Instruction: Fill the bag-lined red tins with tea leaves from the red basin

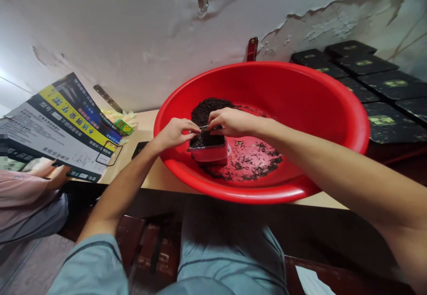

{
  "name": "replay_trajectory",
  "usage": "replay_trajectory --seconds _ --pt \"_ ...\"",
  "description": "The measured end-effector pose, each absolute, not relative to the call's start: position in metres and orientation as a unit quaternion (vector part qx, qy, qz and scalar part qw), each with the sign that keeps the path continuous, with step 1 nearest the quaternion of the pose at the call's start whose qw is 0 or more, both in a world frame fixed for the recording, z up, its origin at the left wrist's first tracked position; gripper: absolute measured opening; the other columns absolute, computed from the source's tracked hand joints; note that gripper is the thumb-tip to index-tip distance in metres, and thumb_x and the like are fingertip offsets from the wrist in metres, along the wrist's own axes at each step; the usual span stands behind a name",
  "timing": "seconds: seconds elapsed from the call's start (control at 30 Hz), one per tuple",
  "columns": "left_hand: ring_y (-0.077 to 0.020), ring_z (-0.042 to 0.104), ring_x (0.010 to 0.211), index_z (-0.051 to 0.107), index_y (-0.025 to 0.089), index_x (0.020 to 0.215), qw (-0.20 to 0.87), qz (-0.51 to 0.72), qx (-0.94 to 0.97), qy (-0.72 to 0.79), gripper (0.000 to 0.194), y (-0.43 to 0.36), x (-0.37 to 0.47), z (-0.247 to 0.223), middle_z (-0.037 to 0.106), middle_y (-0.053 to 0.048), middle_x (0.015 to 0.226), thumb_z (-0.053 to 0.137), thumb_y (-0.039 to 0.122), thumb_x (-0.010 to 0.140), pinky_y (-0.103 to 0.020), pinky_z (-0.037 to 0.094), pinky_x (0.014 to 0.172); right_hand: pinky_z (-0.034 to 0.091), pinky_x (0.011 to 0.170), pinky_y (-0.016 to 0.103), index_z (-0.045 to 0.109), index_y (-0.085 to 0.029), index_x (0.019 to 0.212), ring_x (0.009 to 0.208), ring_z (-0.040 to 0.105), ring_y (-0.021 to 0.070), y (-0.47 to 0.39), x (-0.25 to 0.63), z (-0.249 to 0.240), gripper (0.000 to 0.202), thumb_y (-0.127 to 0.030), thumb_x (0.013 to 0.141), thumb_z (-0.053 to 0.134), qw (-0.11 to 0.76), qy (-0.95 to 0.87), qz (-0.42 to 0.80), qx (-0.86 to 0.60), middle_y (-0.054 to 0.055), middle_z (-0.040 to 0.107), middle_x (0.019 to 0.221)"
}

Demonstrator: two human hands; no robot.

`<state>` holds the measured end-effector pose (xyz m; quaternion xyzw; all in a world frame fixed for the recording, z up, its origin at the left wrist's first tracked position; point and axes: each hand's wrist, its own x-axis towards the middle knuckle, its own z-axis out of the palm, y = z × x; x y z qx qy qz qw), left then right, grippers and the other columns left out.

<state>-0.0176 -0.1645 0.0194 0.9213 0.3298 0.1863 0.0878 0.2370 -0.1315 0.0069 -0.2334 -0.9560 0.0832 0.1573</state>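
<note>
A small clear plastic container (208,153) stands inside a big red basin (300,95), with dark shreds that look like loose tea leaves in it. Over its far rim, my left hand (176,133) has thumb and fingers pinched together. My right hand (230,122) is just to the right, its fingers bent and closed at the same rim. What lies between either hand's fingertips is too small to make out. Behind the container rises a heap of the same dark shreds (208,108). More shreds lie scattered (253,161) across the basin floor.
Stacked black boxes (383,84) stand right of the basin. Left, a person (25,201) sits by a large printed sheet (73,130). On the wooden table (142,130) lies a green packet (123,126). A peeling wall (133,33) closes off the back.
</note>
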Motion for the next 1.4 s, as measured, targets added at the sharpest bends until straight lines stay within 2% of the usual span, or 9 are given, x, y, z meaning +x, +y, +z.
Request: replay_trajectory --seconds 0.13,0.4,0.5,0.63,0.8,0.9,1.0,1.13,1.4 --pt "-0.0178 0.075 0.087 0.082 0.019 0.097 0.07 0.135 0.937 0.316 0.016 -0.166 -0.015 0.01 0.081 -0.007 0.097 0.071 0.013 0.086 -0.028 0.058 0.085 0.044 0.077 0.029 0.081 -0.02 0.107 0.092 0.062 0.0202 -0.136 0.229 -0.001 0.022 -0.019 0.091 0.065 0.116 -0.971 0.069 -0.198 0.01 0.07 0.106" --pt "-0.02 0.075 0.087 0.082 0.02 0.093 0.036 0.074 0.941 0.328 0.02 -0.156 -0.012 0.002 0.081 -0.007 0.095 0.071 0.008 0.081 -0.028 0.056 0.082 0.036 0.064 0.028 0.082 -0.021 0.092 0.082 0.062 0.0193 -0.144 0.223 0.001 0.022 -0.017 0.09 0.06 0.063 -0.968 0.028 -0.241 0.009 0.071 0.095" --pt "-0.0175 0.076 0.083 0.083 0.019 0.095 0.087 0.093 0.937 0.324 0.026 -0.155 -0.015 0.007 0.081 -0.005 0.093 0.069 0.004 0.08 -0.024 0.056 0.08 0.042 0.069 0.027 0.082 -0.022 0.097 0.084 0.065 0.018 -0.142 0.226 0.002 0.023 -0.016 0.088 0.062 0.081 -0.969 0.059 -0.225 0.008 0.074 0.099" --pt "-0.015 0.074 0.077 0.081 0.017 0.089 0.108 0.164 0.923 0.329 0.025 -0.159 -0.018 0.005 0.08 -0.005 0.086 0.064 0.002 0.08 -0.022 0.055 0.075 0.049 0.08 0.029 0.081 -0.016 0.098 0.085 0.066 0.0178 -0.135 0.229 -0.002 0.027 -0.01 0.088 0.057 0.158 -0.963 0.09 -0.197 0.011 0.075 0.103" --pt "-0.0134 0.068 0.073 0.075 0.015 0.081 0.093 0.195 0.912 0.349 0.017 -0.162 -0.014 -0.001 0.076 -0.003 0.081 0.066 0.003 0.075 -0.022 0.052 0.072 0.049 0.077 0.029 0.08 -0.015 0.087 0.079 0.064 0.0176 -0.133 0.227 -0.005 0.027 -0.005 0.082 0.056 0.139 -0.971 0.081 -0.179 0.01 0.074 0.09" --pt "-0.0137 0.065 0.07 0.071 0.014 0.083 0.089 0.21 0.898 0.375 0.006 -0.162 -0.013 0.002 0.073 -0.003 0.079 0.074 0.016 0.079 -0.023 0.05 0.068 0.049 0.08 0.03 0.08 -0.014 0.091 0.082 0.064 0.0188 -0.134 0.229 -0.002 0.027 -0.008 0.086 0.054 0.166 -0.965 0.07 -0.192 0.012 0.074 0.095" --pt "-0.0134 0.061 0.067 0.068 0.014 0.08 0.078 0.213 0.892 0.392 0.013 -0.163 -0.011 0.003 0.07 -0.003 0.076 0.073 0.024 0.085 -0.024 0.047 0.065 0.048 0.078 0.03 0.08 -0.014 0.093 0.08 0.064 0.0189 -0.135 0.23 -0.001 0.025 -0.011 0.087 0.056 0.145 -0.968 0.06 -0.198 0.013 0.073 0.094" --pt "-0.0129 0.061 0.066 0.067 0.013 0.08 0.094 0.202 0.889 0.4 0.011 -0.164 -0.011 -0.002 0.069 -0.003 0.074 0.069 0.02 0.088 -0.023 0.045 0.064 0.047 0.079 0.029 0.08 -0.013 0.096 0.082 0.064 0.0193 -0.134 0.23 -0.002 0.025 -0.011 0.087 0.057 0.124 -0.968 0.044 -0.212 0.013 0.073 0.095" --pt "-0.0131 0.064 0.067 0.072 0.014 0.08 0.11 0.217 0.892 0.382 0.006 -0.16 -0.009 -0.009 0.072 -0.003 0.075 0.078 0.015 0.083 -0.023 0.046 0.066 0.049 0.081 0.03 0.08 -0.013 0.102 0.087 0.067 0.0211 -0.135 0.229 -0.002 0.026 -0.013 0.089 0.058 0.111 -0.966 0.034 -0.231 0.014 0.074 0.1"
